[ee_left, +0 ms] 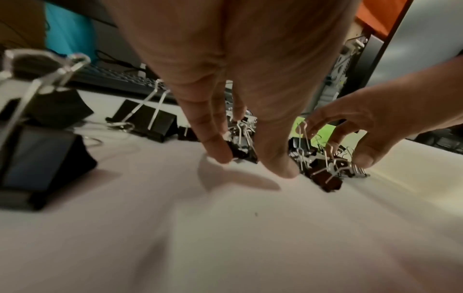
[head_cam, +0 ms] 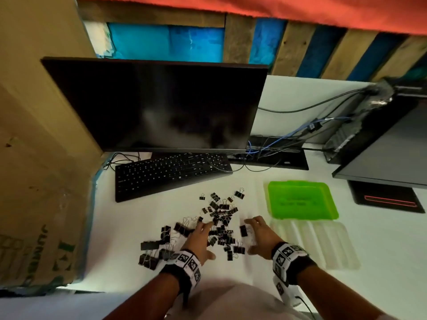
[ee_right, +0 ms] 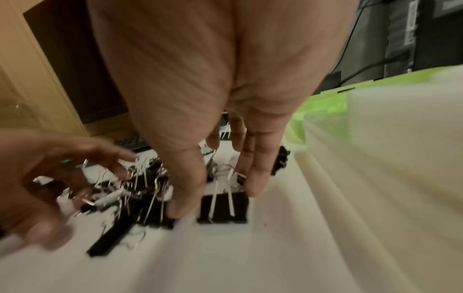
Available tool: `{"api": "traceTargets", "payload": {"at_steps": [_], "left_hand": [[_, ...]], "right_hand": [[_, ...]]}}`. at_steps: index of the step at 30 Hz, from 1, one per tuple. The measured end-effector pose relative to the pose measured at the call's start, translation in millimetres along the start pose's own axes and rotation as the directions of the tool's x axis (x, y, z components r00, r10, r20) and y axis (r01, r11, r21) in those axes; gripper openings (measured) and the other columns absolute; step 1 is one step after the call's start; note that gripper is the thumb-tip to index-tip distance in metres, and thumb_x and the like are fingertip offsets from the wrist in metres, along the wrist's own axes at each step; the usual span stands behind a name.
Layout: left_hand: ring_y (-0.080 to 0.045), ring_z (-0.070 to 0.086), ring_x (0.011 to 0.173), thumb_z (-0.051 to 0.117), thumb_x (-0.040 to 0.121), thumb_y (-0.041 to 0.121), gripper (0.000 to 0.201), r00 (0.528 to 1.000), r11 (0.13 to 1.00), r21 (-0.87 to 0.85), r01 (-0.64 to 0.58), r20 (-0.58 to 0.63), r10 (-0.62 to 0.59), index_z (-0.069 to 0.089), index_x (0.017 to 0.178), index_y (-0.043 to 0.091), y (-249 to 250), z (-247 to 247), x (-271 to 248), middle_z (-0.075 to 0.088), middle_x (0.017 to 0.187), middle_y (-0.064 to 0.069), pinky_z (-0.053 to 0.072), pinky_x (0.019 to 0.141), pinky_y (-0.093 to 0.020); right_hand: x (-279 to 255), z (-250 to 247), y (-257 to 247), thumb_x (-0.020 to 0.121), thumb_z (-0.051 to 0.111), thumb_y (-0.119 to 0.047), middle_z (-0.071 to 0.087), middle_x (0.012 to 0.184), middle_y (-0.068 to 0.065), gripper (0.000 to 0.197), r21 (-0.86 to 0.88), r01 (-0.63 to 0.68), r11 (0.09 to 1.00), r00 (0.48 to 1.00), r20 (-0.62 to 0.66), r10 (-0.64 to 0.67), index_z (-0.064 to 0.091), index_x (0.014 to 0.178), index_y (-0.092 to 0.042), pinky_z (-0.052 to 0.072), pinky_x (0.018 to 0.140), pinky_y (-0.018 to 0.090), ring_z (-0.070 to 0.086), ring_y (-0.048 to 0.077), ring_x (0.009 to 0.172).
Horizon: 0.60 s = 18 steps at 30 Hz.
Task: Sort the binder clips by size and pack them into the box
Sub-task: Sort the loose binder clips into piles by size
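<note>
A heap of black binder clips point(head_cam: 217, 218) lies scattered on the white bench point(head_cam: 129, 269), in front of the keyboard point(head_cam: 171, 173). The larger clips point(head_cam: 152, 248) are grouped at the left of the heap; the small ones fill its middle and far side, pointing every way with their wire handles at mixed angles.

The left hand point(head_cam: 198, 236) is lowered over the middle of the heap, its fingers point(ee_left: 213, 138) extended, slightly spread and pointing down onto the clips, gripping nothing. The right hand point(head_cam: 261, 234) stands at the right edge of the heap, fingers point(ee_right: 253, 172) straight and apart. One medium clip point(ee_right: 223, 208) lies flat between its thumb and fingers; the wire handles point away from the person.

The green box point(head_cam: 302, 199) lies to the right, open, long axis across the bench. A clear ridged lid point(head_cam: 316, 243) lies just beside it, on the near side.
</note>
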<state>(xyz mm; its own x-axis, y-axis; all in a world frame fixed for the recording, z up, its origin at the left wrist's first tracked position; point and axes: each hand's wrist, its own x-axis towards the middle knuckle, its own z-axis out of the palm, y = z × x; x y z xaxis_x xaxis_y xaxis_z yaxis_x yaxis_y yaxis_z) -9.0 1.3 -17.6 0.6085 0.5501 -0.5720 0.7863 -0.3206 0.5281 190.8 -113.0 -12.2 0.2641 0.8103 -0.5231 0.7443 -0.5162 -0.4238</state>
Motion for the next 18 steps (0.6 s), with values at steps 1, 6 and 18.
{"api": "traceTargets", "payload": {"at_steps": [1,6,18], "left_hand": [[-0.026,0.018,0.144,0.079,0.071,0.014,0.104,1.0,1.0,-0.007,-0.001,0.019,0.001,0.011,0.147,0.034,3.6,2.1,1.6,0.0,0.158,-0.002,0.03,0.114,-0.037],[-0.02,0.028,0.138,0.083,0.067,0.02,0.104,0.994,0.995,-0.008,-0.104,0.014,0.104,0.015,0.145,0.033,17.9,11.4,14.2,0.016,0.152,0.001,0.034,0.112,-0.036],[-0.017,0.038,0.129,0.061,0.083,0.047,0.068,0.956,0.972,-0.109,-0.207,-0.234,0.177,0.031,0.14,0.026,21.0,-21.3,37.6,0.029,0.143,0.007,0.036,0.107,-0.033]], "right_hand": [[0.6,4.6,-1.4,0.068,0.08,-0.022,0.029,0.14,0.007,0.089,-0.007,0.004,1.0,1.0,-0.013,-0.004,0.03,0.14,-0.015,0.043,0.101,0.035,0.048,0.029,0.12],[7.9,7.1,-12.9,0.078,0.068,-0.015,0.044,0.126,0.007,0.057,-0.039,0.123,0.992,0.992,-0.023,-0.124,0.047,0.13,-0.015,0.042,0.094,0.03,0.054,0.027,0.109],[23.2,-24.5,-9.1,0.084,0.057,-0.005,0.072,0.099,0.0,0.022,0.202,0.137,0.97,0.979,-0.177,-0.102,0.072,0.089,-0.02,0.039,0.071,0.007,0.063,0.008,0.08]]}}
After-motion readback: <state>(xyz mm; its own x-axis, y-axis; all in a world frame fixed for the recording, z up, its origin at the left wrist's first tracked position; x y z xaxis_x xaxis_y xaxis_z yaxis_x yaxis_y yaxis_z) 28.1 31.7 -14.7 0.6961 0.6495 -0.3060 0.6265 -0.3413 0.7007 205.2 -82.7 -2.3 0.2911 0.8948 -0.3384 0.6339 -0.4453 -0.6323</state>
